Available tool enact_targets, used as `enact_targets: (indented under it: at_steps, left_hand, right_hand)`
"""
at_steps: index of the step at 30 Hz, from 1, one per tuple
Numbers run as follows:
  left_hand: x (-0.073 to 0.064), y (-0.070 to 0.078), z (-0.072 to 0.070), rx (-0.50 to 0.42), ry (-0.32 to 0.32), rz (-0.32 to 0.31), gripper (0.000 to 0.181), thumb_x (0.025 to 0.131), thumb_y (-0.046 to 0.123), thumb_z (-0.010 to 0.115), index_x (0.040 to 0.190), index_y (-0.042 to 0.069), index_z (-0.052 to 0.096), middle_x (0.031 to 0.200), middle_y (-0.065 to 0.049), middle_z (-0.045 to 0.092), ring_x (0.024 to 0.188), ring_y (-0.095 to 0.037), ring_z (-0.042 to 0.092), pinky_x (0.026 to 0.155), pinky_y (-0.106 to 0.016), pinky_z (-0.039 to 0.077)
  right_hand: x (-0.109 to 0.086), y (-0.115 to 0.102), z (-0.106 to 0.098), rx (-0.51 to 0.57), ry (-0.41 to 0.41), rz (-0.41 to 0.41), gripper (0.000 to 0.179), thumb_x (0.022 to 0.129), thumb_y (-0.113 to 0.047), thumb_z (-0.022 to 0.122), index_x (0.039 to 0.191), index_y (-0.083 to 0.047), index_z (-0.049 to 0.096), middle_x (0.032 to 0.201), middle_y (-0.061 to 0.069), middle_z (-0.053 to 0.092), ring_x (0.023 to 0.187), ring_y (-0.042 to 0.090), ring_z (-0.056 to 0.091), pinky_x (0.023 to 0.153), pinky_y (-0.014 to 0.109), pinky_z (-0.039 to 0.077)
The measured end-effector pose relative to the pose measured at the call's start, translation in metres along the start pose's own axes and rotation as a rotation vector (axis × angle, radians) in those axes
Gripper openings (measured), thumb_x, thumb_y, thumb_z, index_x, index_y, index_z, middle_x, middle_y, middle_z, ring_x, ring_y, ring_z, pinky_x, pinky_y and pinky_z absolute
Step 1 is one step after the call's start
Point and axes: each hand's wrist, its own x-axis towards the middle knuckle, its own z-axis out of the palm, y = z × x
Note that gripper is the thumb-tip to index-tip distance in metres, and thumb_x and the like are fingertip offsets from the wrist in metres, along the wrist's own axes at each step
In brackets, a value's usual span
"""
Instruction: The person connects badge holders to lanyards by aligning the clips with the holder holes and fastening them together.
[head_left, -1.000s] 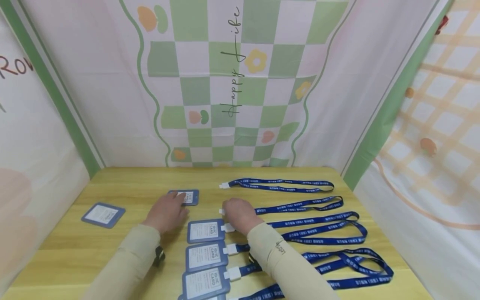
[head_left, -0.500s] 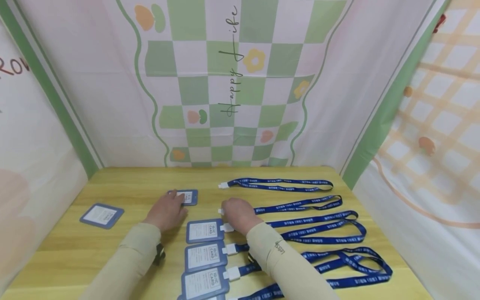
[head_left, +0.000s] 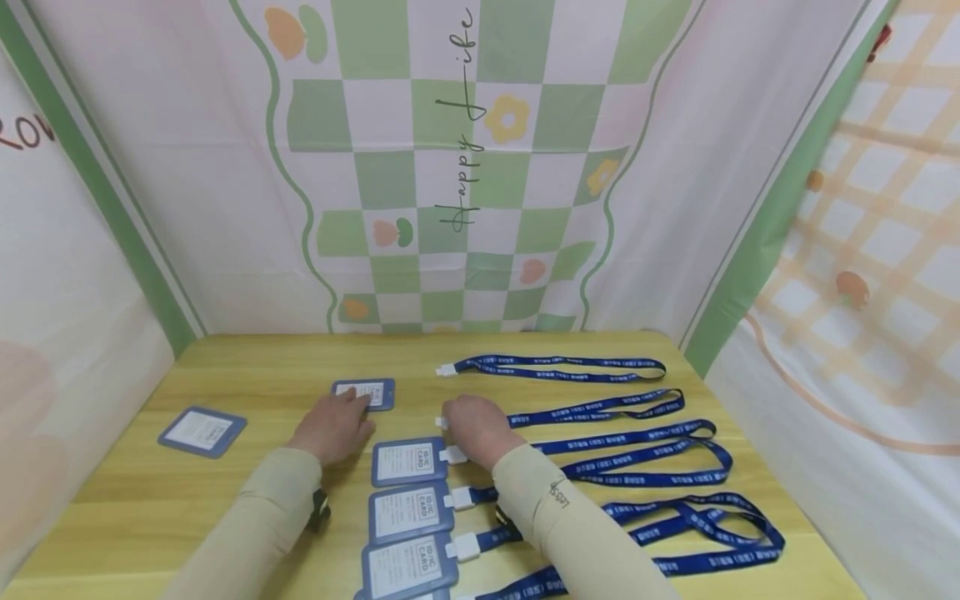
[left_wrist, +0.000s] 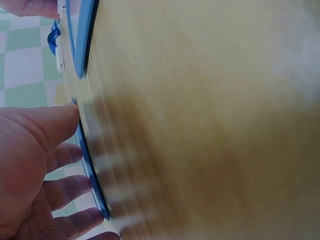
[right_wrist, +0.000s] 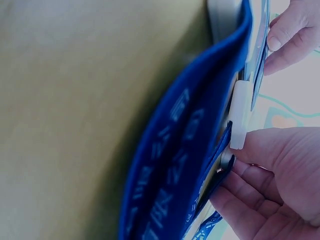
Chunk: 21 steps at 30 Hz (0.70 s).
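Observation:
My left hand (head_left: 332, 425) lies on a blue-framed ID card holder (head_left: 382, 393) flat on the table. In the left wrist view, the thumb and fairly straight fingers of that hand (left_wrist: 30, 170) touch the holder (left_wrist: 91, 172), seen edge-on. My right hand (head_left: 480, 429) pinches a blue lanyard (head_left: 600, 410) near its white clip (head_left: 442, 423), which pokes out to the left, apart from the holder. In the right wrist view, thumb and fingers of the right hand (right_wrist: 280, 180) close around the strap end, partly hidden behind a nearer white clip (right_wrist: 241, 112).
Several card holders (head_left: 408, 461) with lanyards clipped on lie in a column nearer me. Another lanyard (head_left: 562, 368) lies at the back. A loose card holder (head_left: 202, 431) sits at the left of the wooden table (head_left: 142, 517). Printed curtains (head_left: 225, 167) enclose the table.
The left hand's fingers have drawn slightly back toward me, so more of the card holder shows. The right hand keeps its pinch on the lanyard in place. The head view has shifted slightly.

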Motion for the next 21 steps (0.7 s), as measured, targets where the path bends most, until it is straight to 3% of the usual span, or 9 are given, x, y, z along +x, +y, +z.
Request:
enact_targets:
  at_steps: [11,21]
  left_hand:
    - [-0.0019,0.0015,-0.0005,0.035,-0.005,-0.003,0.050,0.104,0.030,0.059,0.146,0.002,0.056,0.154,-0.028,0.050,0.140,-0.052,0.047,0.118,-0.067,0.037]
    - [-0.0027,0.0034,-0.0002,0.061,0.045,0.026,0.043,0.103,0.028,0.063,0.138,0.003,0.064,0.143,-0.026,0.061,0.133,-0.049,0.056,0.114,-0.065,0.044]
  right_hand:
    - [0.0010,0.0002,0.0002,-0.007,0.001,0.003,0.011,0.099,-0.013,0.068,0.108,-0.016,0.073,0.091,-0.001,0.070,0.081,0.013,0.065,0.079,0.031,0.062]
    - [0.0011,0.0008,0.0014,-0.018,0.008,-0.006,0.012,0.099,-0.013,0.070,0.110,-0.016,0.073,0.093,-0.001,0.070,0.082,0.014,0.065,0.080,0.031,0.062]
